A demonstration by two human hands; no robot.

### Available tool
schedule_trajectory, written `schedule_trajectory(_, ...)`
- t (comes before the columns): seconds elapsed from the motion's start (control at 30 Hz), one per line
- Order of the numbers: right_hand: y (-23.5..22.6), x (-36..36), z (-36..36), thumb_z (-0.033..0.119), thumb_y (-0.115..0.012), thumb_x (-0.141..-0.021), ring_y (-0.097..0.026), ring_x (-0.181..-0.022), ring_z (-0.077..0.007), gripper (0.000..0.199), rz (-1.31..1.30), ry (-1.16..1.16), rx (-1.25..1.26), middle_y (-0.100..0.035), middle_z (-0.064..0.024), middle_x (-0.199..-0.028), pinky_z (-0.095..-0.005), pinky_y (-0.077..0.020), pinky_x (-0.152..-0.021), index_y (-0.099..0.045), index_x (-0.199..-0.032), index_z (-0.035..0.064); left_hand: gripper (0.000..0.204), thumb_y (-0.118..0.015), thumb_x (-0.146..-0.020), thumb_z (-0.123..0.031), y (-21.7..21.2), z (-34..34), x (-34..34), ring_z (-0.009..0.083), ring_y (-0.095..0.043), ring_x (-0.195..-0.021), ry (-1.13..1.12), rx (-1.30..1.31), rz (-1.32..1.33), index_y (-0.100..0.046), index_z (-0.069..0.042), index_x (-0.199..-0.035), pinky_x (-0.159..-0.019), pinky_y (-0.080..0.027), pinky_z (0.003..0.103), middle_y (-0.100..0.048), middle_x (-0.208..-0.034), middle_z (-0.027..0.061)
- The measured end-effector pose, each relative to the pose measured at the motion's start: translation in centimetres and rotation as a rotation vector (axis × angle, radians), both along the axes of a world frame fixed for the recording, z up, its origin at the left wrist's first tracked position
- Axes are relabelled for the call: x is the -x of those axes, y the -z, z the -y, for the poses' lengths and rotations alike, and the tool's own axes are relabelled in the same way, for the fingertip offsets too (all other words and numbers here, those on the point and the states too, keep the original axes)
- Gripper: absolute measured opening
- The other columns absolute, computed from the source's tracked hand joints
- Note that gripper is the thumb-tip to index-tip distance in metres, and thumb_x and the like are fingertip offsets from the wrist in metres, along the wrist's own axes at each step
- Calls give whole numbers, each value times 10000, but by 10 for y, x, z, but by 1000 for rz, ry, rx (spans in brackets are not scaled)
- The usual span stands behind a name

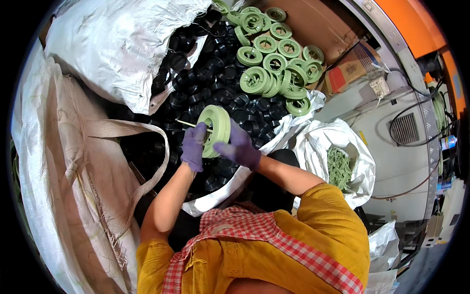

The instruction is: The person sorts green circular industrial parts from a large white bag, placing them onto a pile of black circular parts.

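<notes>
A pale green plastic wheel [221, 128] stands tilted on edge in front of me, above a heap of black round caps [215, 88]. My right hand [241, 145], in a purple glove, grips its right side, with the thumb across the lower rim. My left hand [194, 147], also gloved in purple, is closed at the wheel's open face around a thin green plastic stick [186, 123]. One end of that stick pokes out at the upper left; the other runs toward the wheel's middle. The left fingertips are partly hidden.
Several more green wheels [265, 44] lie piled at the far right of the caps, by a brown cardboard box [318, 19]. A white bag [362, 161] holds green plastic scraps [339, 169]. Large white woven sacks [112, 44] and a looped strap [164, 147] are on the left.
</notes>
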State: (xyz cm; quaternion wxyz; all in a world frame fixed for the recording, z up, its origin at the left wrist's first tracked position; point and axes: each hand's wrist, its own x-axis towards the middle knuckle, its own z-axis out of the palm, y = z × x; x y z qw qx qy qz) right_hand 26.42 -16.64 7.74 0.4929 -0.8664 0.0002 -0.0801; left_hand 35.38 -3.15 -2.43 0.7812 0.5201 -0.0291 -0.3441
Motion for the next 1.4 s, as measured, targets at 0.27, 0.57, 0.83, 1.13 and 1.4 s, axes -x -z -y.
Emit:
schedule_trajectory(0.27,-38,-38,-16,103,-639,-775,-550,-984,-128,575,-221,-177,-897,-536,-59,-1116,-278,-456,-848,-389,-1286,20,525,-540,-906,-468,-49,-22,-5,142,-585,-920,67,328,-47,-530,-42,-1214,-824,-488,292,-595,-1031,55)
schedule_trajectory(0.57,5,-55,85,146,-663,-813,-620,-769,-189,230,-310,-291,-552,-622,-114,-922,-302,-507,-724,-588,-995,26,513,-596,-878,-367,-61,-19,-22,180,-598,-1004,-90,343,-143,-521,7,-1221,-894,-480,317,-605,-1130,96)
schedule_trajectory(0.83,71,-141,242,215,-691,-731,-533,-1080,-325,513,-137,812,804,-555,-142,-1173,-406,-430,-926,-510,-1201,114,689,-743,-676,-314,-14,-20,-11,395,-379,-1244,103,-1197,904,-502,-72,-1274,-1051,-324,433,-392,-1366,218)
schedule_trajectory(1.13,16,-86,145,157,-681,-653,-536,-1050,-322,561,-44,551,399,-527,-197,-1146,-380,-434,-915,-498,-1159,-1,771,-752,-719,-191,-40,-4,0,245,-477,-1181,-92,-424,602,-368,-20,-1365,-955,-425,341,-417,-1347,159)
schedule_trajectory(1.4,7,-46,35,300,-593,-865,-519,-1083,-206,575,55,-68,-275,-509,-132,-1189,-333,-433,-925,-374,-1311,10,592,-630,-842,-117,-67,-6,-2,187,-590,-992,-167,350,-51,-347,-31,-1355,-848,-519,305,-536,-1182,109)
